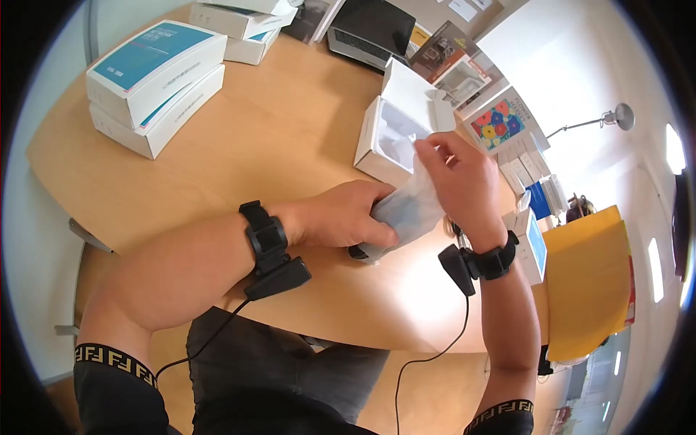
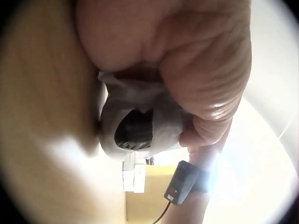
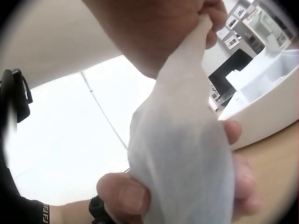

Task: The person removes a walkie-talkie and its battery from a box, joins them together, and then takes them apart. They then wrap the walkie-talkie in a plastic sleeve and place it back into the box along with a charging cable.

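My left hand (image 1: 342, 214) grips a translucent white bag (image 1: 412, 210) round its lower part, thumb on the near side and fingers on the far side. Up at the bag's other end, my right hand (image 1: 467, 181) pinches the gathered plastic, which looks stretched taut in the right wrist view. Inside the bag is a dark object (image 2: 134, 129), its black ribbed end showing through an opening in the left wrist view; the rest is veiled by the plastic. Just beyond the hands stands an open white box (image 1: 389, 172) with its lid up and a pale lining inside.
White boxes with blue tops (image 1: 156, 61) are stacked at the far left of the wooden table (image 1: 290, 123). A laptop (image 1: 373, 32) sits at the back. Upright printed boxes (image 1: 500, 123) line the right side, near a yellow folder (image 1: 587, 283). Cables hang from both wrist cameras.
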Demonstrator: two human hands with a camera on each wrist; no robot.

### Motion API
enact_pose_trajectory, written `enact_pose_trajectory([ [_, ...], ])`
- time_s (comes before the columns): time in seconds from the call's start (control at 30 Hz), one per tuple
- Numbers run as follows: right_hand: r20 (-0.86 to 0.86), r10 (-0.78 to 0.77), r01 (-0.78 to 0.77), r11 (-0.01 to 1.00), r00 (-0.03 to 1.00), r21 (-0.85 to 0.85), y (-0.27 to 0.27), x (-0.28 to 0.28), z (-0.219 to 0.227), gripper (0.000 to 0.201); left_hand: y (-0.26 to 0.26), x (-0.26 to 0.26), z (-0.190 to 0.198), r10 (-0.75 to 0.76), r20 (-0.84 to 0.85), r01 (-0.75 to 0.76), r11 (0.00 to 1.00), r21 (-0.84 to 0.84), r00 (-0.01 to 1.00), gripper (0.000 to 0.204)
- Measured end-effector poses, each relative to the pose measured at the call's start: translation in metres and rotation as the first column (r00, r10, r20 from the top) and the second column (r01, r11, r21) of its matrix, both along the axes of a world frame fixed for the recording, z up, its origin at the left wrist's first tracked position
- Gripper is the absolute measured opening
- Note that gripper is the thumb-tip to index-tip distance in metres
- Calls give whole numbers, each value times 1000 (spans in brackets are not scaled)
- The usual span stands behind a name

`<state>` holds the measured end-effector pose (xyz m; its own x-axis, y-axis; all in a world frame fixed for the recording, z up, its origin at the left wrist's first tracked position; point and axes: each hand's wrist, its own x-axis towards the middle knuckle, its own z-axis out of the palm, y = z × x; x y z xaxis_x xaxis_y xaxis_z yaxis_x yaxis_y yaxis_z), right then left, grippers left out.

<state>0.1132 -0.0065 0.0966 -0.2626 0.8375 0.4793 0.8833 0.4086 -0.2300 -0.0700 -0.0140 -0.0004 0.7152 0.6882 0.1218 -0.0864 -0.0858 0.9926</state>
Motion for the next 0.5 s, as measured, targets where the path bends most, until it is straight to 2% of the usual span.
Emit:
enact_pose_trajectory([
  [0.03, 5, 7, -7, 1000, 1000, 0, 0, 3, 2, 16, 1, 0, 0, 7, 5, -7, 1000, 0, 1000, 49],
  [0.1, -264, 98, -108, 994, 960, -22, -6, 11, 3, 23, 1, 0, -1, 4, -11, -4, 1000, -20, 1000, 48],
  [0.13, -261, 106, -116, 993, 960, -25, -8, 15, 4, 23, 1, 0, -2, 12, -8, -12, 1000, -23, 1000, 48],
  [0.2, -143, 248, -256, 965, 958, -46, -18, 21, 9, 36, -1, 2, -4, 14, 76, -7, 995, -96, 997, 46],
  [0.23, -142, 260, -282, 945, 955, -164, -26, 20, 13, 48, -1, 1, -4, 12, 76, -5, 995, -98, 997, 46],
  [0.27, -143, 258, -280, 946, 956, -165, -30, 21, 12, 48, 0, -1, -3, -37, 103, 55, 982, -179, 994, 48],
  [0.3, -196, 270, -317, 907, 943, -277, -33, 22, 12, 50, 1, -2, -3, -82, 133, 114, 960, -256, 988, 51],
  [0.33, -250, 275, -355, 853, 928, -382, -36, 21, 11, 52, 2, -3, -3, -82, 133, 114, 960, -256, 988, 51],
  [0.37, -354, 175, -344, 793, 919, -503, -42, 16, 15, 50, 3, -2, -4, -115, 178, 162, 947, -277, 977, 49],
  [0.5, -455, 116, -359, 791, 883, -496, -35, 26, -2, 39, 4, -1, -7, -185, 254, 266, 904, -333, 949, 46],
])
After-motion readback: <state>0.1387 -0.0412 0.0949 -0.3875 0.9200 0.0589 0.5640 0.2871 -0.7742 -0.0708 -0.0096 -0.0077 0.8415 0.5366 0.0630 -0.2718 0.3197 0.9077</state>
